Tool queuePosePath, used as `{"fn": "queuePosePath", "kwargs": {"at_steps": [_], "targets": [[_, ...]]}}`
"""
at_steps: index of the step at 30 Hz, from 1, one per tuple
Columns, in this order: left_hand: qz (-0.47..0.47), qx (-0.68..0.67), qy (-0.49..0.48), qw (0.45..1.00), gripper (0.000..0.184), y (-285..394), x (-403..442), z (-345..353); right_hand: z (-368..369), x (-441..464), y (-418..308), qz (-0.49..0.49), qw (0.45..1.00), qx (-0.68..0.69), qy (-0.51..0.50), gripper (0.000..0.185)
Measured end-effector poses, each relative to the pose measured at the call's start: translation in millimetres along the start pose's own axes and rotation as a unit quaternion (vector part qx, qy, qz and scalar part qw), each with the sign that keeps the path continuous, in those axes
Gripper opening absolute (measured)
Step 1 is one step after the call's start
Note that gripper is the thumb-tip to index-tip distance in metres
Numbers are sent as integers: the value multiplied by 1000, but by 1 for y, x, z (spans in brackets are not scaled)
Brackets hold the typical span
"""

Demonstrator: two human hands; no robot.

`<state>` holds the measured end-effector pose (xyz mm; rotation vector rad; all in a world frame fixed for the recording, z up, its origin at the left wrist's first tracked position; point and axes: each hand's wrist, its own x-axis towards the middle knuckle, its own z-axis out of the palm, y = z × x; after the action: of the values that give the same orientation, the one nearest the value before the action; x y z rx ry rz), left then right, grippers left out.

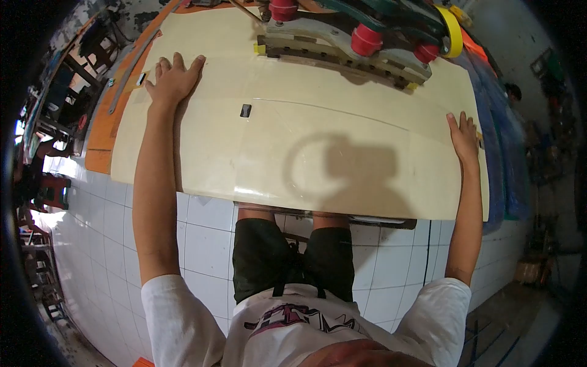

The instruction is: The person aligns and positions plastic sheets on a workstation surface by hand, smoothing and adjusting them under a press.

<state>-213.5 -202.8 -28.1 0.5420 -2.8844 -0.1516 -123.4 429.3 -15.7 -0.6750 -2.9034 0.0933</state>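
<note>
A broad, smooth cream sheet (208,153), faintly glossy along its near edge, fills the middle and top of the frame, its lower edge bowed by the lens. A thin straight line (330,112) crosses its centre; whether it is a seam or the edge of a clear layer is hard to tell. The left hand (171,82) lies on the sheet at upper left, fingers spread wide; the right hand (466,142) rests near the sheet's right edge, fingers extended and less spread, with nothing seen in its grasp. A small black rectangle (246,111) sits left of centre, and a soft-edged shadow (361,162) darkens the right half. Above, a green metal machine (397,15) with rounded red knobs (367,40) and a slotted metal bar (330,52) is cut off by the top edge. Orange boards (101,134) show at left, crumpled blue plastic (507,159) at right, glossy white tiles (208,244) below. The dim far-right background is hard to make out.
</note>
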Motion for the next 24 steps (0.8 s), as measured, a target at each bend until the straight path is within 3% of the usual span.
{"fn": "queuePosePath", "kwargs": {"at_steps": [24], "targets": [[13,-13,30,999,89,-4,1,6,-2,0,-1,0,1000,-7,0,89]]}}
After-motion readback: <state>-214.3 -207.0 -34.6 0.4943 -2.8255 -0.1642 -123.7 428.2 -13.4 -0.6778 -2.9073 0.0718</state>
